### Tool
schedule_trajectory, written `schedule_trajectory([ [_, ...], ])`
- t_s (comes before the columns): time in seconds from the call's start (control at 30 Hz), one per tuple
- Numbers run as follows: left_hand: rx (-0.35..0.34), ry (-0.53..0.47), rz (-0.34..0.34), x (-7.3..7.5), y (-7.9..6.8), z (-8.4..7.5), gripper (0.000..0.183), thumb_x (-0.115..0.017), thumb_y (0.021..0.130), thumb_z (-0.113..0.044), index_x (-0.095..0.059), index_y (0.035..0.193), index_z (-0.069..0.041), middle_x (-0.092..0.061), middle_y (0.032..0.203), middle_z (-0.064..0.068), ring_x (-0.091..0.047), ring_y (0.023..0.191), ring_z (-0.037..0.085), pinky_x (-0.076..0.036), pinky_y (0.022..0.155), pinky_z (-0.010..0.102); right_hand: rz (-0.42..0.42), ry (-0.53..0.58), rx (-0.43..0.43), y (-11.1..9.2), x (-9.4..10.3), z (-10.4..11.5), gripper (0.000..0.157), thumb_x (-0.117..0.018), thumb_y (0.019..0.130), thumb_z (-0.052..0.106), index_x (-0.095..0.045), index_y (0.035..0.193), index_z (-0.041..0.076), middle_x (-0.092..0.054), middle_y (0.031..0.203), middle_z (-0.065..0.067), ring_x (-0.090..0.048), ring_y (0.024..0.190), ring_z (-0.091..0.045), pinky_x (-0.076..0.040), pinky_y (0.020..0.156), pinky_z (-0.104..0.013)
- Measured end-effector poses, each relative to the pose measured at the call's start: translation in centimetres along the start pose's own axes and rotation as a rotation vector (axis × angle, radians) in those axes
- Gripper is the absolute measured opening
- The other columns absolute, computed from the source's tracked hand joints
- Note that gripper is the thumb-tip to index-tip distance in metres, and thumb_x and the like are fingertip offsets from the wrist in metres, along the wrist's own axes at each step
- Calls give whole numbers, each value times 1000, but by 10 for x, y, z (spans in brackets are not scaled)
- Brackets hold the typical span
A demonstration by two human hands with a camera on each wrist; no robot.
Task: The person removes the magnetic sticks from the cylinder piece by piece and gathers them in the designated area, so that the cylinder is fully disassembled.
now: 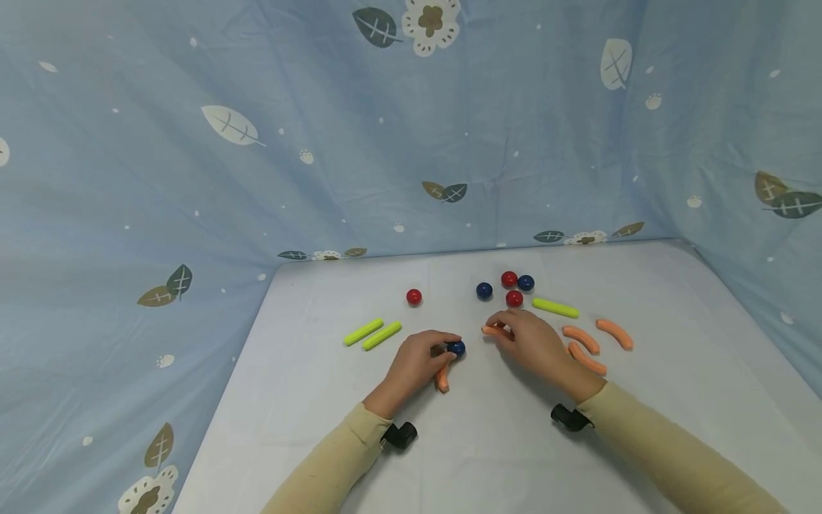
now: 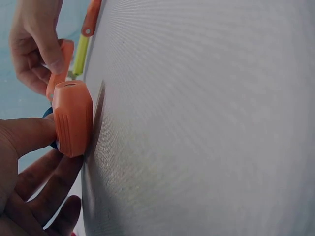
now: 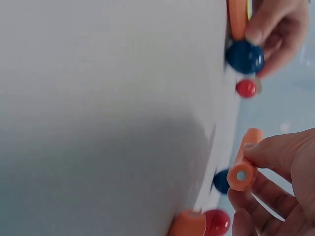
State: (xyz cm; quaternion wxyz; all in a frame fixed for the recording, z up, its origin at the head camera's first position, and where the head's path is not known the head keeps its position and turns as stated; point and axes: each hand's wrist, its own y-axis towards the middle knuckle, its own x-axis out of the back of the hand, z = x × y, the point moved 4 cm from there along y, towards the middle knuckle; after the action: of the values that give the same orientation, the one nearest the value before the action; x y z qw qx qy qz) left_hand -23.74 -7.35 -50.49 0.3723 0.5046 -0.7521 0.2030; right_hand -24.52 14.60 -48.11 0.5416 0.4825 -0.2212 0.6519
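My left hand (image 1: 420,363) grips a blue ball (image 1: 457,348) between thumb and fingers, low over the table. An orange curved stick (image 1: 442,378) runs from the ball toward me; in the left wrist view its near end (image 2: 72,118) hides most of the ball. To the right, my right hand (image 1: 529,341) pinches a second orange curved stick (image 1: 496,331) between thumb and fingers, raised off the table. The right wrist view shows a round hole in this stick's near end (image 3: 241,176). A gap separates the held stick from the blue ball.
Two yellow-green straight sticks (image 1: 373,333) and a red ball (image 1: 414,297) lie at the left. Toward the back right are blue balls (image 1: 484,290), red balls (image 1: 514,298) and another yellow-green stick (image 1: 555,308). Three orange curved sticks (image 1: 614,334) rest beyond my right hand on the white table (image 1: 488,457).
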Motion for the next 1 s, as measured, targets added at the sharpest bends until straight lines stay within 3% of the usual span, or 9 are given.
schedule_trajectory([
  [0.2,1,-20,0,-2,0,3,32,-75,94,-21,-73,126,-24,-71,118,-5,-64,98,9,-54,90,32,4,-17,-67,14,4,-22,17,-76,94,25,-75,108,15,-64,87,1,-54,72,-16,-47,62,-32],
  [0.43,5,-28,-5,-3,0,3,32,-75,94,-22,-74,126,-25,-71,117,-6,-64,97,9,-54,90,32,106,-38,-140,18,3,-34,20,-76,93,19,-74,112,13,-69,94,-3,-59,78,-19,-51,66,-36],
  [0.67,-2,-21,-6,-2,1,3,32,-76,94,-22,-74,126,-25,-71,118,-6,-63,96,8,-54,88,30,121,-37,-138,17,-1,-38,20,-75,92,14,-73,112,11,-67,91,-2,-58,76,-18,-49,62,-34],
  [1.0,7,-24,-3,-2,0,5,32,-76,94,-22,-74,125,-25,-71,118,-6,-64,97,9,-54,89,31,64,-68,-103,13,-3,-38,24,-76,90,12,-74,113,10,-69,98,-5,-56,77,-20,-49,67,-37],
])
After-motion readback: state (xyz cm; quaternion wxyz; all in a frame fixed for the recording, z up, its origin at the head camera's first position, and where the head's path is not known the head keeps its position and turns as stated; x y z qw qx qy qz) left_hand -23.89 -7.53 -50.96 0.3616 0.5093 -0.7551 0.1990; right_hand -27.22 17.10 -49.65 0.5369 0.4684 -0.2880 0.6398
